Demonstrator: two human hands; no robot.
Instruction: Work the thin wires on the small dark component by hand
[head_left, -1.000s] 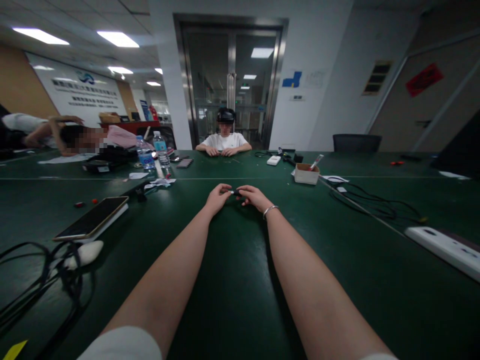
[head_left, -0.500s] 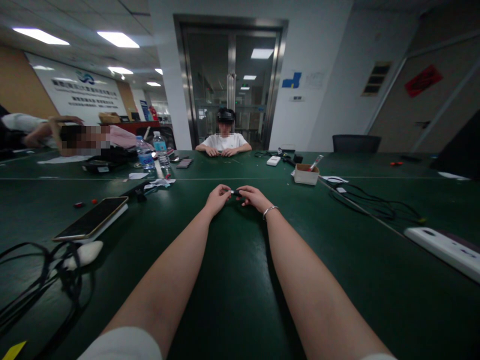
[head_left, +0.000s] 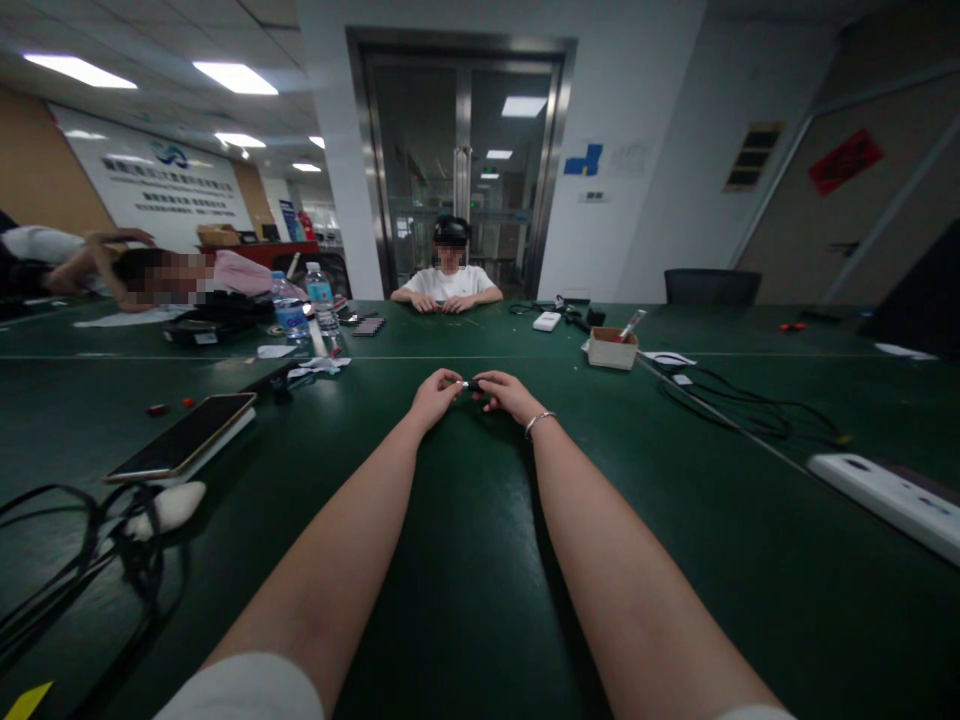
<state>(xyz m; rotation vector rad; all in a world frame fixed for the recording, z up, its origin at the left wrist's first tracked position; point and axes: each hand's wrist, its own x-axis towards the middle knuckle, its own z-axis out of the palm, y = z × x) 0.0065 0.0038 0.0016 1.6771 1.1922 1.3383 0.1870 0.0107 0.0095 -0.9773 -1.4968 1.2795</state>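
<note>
Between my hands, just above the green table (head_left: 472, 560), is a small black object with a silvery end (head_left: 472, 386); it is too small to name. My left hand (head_left: 436, 398) pinches its silvery left end between thumb and fingers. On its dark right part, my right hand (head_left: 511, 396) has its thumb and fingertips closed. A silver bangle (head_left: 538, 424) circles my right wrist. The fingers hide much of the small object.
At left lie a phone (head_left: 187, 435), a white mouse (head_left: 176, 505) and black cables (head_left: 82, 550). Two water bottles (head_left: 321, 295) stand farther back. A small box (head_left: 611, 350) and a white power strip (head_left: 892, 500) are at right. Across the table sits a person (head_left: 448, 285).
A little more of the silvery end shows between my fingertips. Both hands stay in nearly the same place.
</note>
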